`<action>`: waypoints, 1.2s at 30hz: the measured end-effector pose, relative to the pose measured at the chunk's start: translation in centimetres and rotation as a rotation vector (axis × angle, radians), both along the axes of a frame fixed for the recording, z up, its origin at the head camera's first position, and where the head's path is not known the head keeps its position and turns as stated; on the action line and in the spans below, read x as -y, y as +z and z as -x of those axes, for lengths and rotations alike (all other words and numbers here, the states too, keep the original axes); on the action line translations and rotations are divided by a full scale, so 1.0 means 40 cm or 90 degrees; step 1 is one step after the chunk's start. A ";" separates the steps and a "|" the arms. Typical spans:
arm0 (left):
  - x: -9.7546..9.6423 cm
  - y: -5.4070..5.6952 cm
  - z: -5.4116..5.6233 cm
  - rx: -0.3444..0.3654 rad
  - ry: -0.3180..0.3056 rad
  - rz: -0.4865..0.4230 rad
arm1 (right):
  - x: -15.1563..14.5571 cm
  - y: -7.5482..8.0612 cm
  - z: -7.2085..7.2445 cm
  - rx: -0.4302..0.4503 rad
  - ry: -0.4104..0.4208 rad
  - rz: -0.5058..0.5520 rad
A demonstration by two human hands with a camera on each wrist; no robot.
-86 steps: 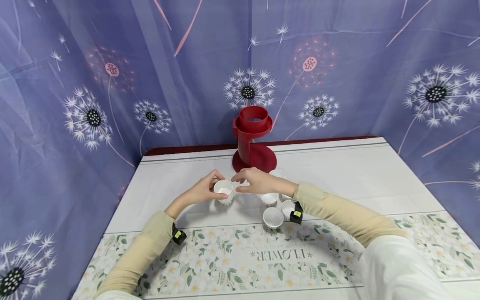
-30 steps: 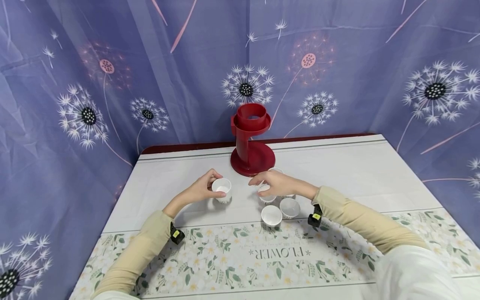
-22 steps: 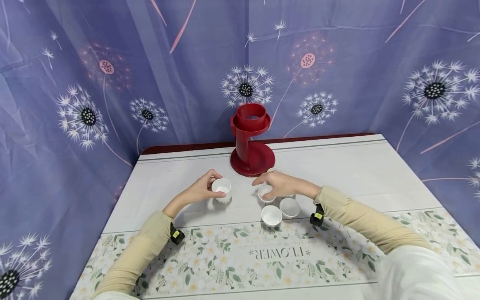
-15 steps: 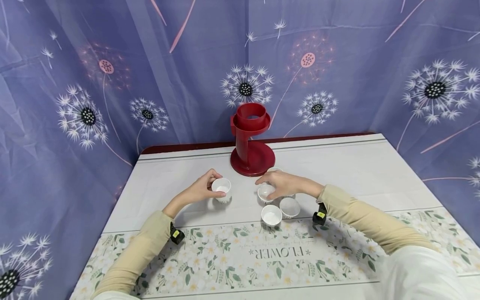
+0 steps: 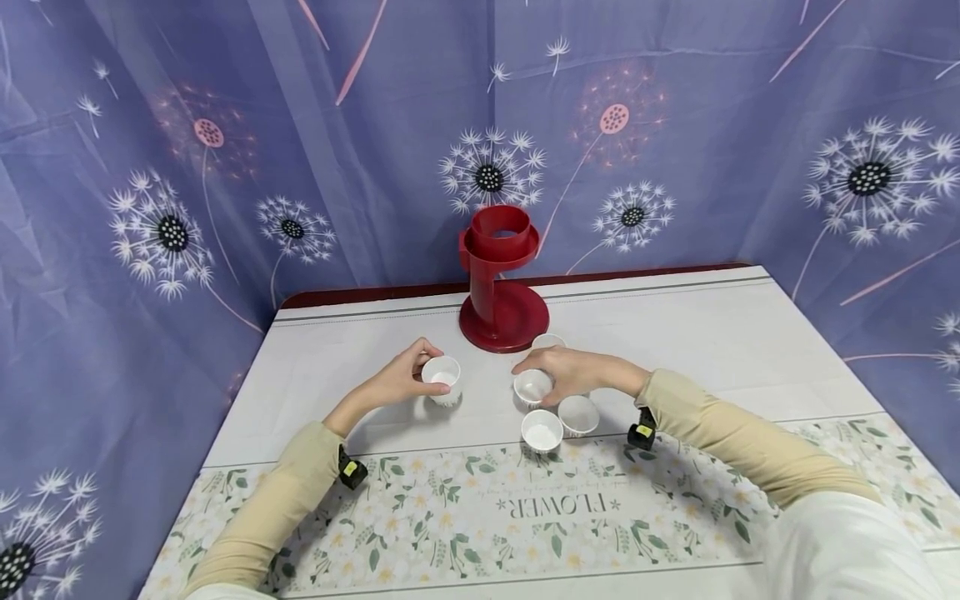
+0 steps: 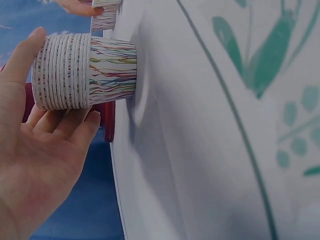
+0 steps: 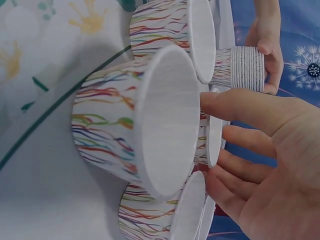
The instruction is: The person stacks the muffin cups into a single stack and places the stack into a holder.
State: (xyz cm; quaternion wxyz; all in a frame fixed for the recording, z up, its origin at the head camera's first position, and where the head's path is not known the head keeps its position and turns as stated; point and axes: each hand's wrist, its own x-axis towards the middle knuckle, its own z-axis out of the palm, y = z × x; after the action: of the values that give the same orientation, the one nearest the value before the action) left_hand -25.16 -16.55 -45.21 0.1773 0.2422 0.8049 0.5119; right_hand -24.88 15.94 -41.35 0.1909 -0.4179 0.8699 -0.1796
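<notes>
My left hand (image 5: 401, 379) grips a stack of nested white paper baking cups (image 6: 62, 72), thumb on one side and fingers on the other. The stack stands close over the white table, left of the loose cups; coloured wavy lines mark its lowest cup. My right hand (image 5: 573, 372) curls over a single paper baking cup (image 5: 533, 388), thumb and fingers at opposite sides of its rim. Beside it stand more single cups: one in front (image 5: 542, 432), one to the right (image 5: 579, 415), and one behind (image 5: 548, 341), partly hidden by the hand.
A red stand (image 5: 495, 300) with a round base and a ring-shaped holder on top stands at the table's back, behind the cups. A patterned blue curtain (image 5: 375, 167) hangs behind the table. A flower-printed strip (image 5: 450, 525) crosses the white tablecloth in front.
My right hand has moved from beside the stack rightward to the single cups, its thumb sliding to the near side of one cup's rim. The left hand keeps holding the stack in place.
</notes>
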 end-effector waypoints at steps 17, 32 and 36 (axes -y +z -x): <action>-0.001 -0.002 0.003 -0.005 -0.001 0.000 | 0.007 -0.004 0.000 -0.029 0.009 0.024; 0.003 -0.009 0.003 -0.011 0.000 0.005 | 0.028 -0.009 -0.004 -0.072 0.008 0.089; 0.001 -0.005 0.003 -0.006 0.006 0.009 | 0.033 -0.011 -0.002 -0.068 0.002 0.089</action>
State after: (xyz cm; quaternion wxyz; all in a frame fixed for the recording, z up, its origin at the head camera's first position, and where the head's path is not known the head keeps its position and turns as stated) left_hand -25.26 -16.60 -45.40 0.1731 0.2398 0.8104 0.5057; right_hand -24.79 14.62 -41.78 0.1150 -0.4404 0.8636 -0.2170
